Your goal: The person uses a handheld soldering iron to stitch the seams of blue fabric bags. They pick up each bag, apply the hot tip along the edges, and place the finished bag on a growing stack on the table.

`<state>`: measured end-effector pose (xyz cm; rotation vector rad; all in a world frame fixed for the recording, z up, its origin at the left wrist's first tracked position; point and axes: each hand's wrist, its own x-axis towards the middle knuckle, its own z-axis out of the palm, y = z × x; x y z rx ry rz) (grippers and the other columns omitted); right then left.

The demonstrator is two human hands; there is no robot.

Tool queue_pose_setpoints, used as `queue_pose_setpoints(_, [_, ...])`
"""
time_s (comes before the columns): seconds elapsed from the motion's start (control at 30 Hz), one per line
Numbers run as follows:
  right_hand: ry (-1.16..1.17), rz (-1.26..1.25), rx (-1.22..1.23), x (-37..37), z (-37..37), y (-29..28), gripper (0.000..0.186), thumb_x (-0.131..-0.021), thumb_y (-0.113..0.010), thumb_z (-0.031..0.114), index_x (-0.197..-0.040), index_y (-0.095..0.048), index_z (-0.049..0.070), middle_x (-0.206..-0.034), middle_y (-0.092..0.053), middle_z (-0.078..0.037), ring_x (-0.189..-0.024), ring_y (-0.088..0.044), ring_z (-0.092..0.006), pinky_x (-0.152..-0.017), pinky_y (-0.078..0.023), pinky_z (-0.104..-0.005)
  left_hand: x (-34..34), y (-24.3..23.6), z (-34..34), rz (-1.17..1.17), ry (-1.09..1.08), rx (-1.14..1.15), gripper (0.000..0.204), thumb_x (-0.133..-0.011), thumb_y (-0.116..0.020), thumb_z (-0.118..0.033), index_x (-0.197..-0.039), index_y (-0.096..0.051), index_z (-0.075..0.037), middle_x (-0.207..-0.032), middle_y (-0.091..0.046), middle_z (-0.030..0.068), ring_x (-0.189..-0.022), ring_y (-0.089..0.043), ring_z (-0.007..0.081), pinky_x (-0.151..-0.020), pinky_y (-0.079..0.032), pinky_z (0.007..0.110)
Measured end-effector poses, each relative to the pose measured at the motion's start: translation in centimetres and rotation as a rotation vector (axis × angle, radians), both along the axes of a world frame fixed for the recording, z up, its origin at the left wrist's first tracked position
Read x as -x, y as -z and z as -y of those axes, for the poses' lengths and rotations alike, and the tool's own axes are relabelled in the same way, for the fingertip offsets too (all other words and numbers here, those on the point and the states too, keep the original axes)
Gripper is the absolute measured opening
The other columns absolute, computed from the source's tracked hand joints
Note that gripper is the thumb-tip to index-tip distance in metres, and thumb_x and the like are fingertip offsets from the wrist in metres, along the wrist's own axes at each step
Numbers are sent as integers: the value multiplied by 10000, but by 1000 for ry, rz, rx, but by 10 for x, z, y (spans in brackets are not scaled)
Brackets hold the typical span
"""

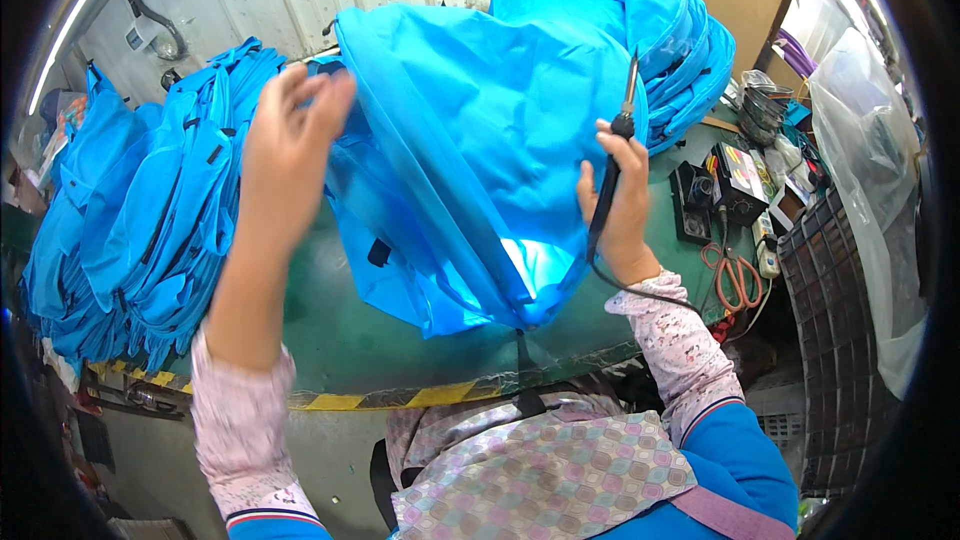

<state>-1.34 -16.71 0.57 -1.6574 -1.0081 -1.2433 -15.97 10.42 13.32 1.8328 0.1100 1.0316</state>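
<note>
A large bright blue fabric bag (500, 90) lies spread in front of me on the green tabletop (330, 330). My right hand (628, 190) is closed round the black handle of a soldering iron (620, 125), whose metal tip points up and away over the bag's right side. From the handle a thin black cord loops down past my wrist. My left hand (287, 140), a little blurred, is raised at the bag's left edge with fingers loosely bent and apart. Nothing shows in it, and whether it touches the fabric is unclear.
Blue bags are piled at the left (170, 210), and more are stacked at the back right (680, 50). A soldering station (738, 183) sits at the right, near orange-handled scissors (733, 278). Clear plastic sheeting (870, 170) hangs at the far right. Yellow-black tape (440, 395) marks the table's front edge.
</note>
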Motion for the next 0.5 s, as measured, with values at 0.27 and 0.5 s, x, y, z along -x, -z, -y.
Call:
queue_pose_setpoints(0.27, [-92, 223, -96, 29, 24, -36, 469, -852, -710, 47, -1252, -467, 32, -1211, -611, -238, -1087, -585, -358, -964, -453, -476, -51, -66, -17, -233, 167, -110, 441, -807, -568, -124, -1211, -603, 48, -1051, -670, 127, -907, -647, 177, -794, -541, 296])
queue_pose_setpoints(0.5, [-160, 248, -127, 38, 28, -91, 647, -828, -758, 57, -1351, -377, 51, -1300, -552, -270, -1189, -563, -386, -1067, -377, -529, 7, -159, -105, -349, 151, -826, 533, -848, -562, -95, -1379, -543, -54, -1190, -634, 98, -1054, -607, 171, -1019, -444, 349])
